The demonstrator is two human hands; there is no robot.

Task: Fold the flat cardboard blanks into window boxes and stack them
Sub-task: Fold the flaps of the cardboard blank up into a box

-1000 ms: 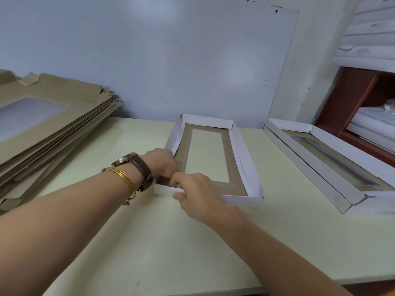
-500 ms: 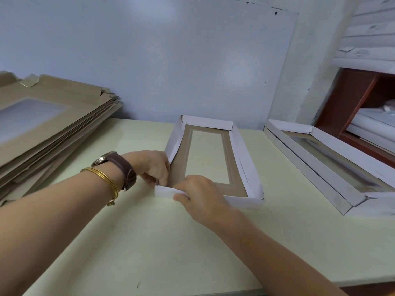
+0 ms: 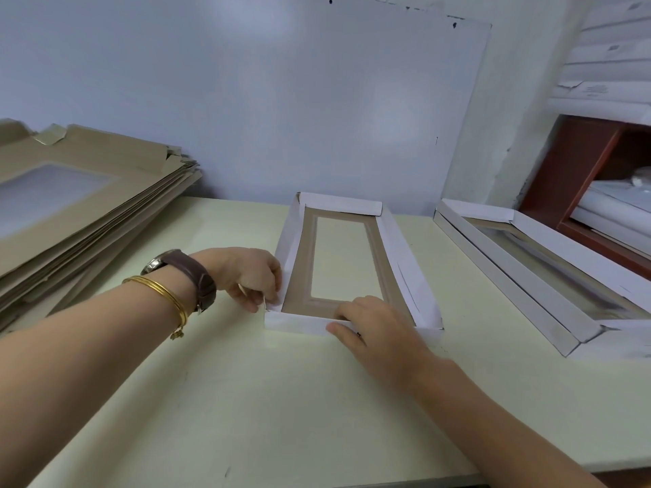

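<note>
Box (image 3: 405, 265) sits in the middle of the desk (image 3: 246, 399) within easy reach, your left hand (image 3: 253, 276) pinching its near-left corner flap (image 3: 273, 305), likely to tuck it in, while your right hand (image 3: 373, 325) clamps the near wall (image 3: 299, 324) to hold it upright as that corner closes.

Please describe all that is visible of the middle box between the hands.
The middle box is a shallow cardboard tray, white on its raised walls, brown inside, with a rectangular window in its floor. It lies flat on the table, open side up. The left hand pinches its near left corner; the right hand grips its near wall.
</note>
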